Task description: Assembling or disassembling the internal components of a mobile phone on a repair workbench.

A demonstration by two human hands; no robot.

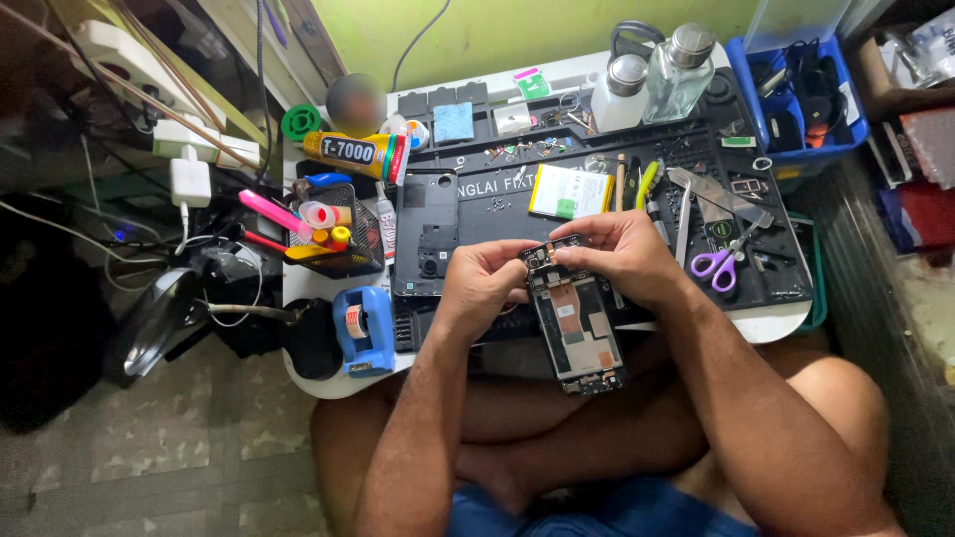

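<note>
An opened phone with its back removed, showing boards and a dark frame, is held over the near edge of a dark repair mat. My left hand grips the phone's upper left side. My right hand rests on the top right corner, fingertips pressing at the upper edge near the camera area. The phone's black back cover lies flat on the mat to the left of my hands. A white and green battery lies on the mat just beyond my right hand.
Purple-handled scissors, tweezers and metal tools lie right of my hands. A yellow glue tube, a black mesh basket of pens and a blue tape dispenser are on the left. Two bottles and a blue bin stand behind.
</note>
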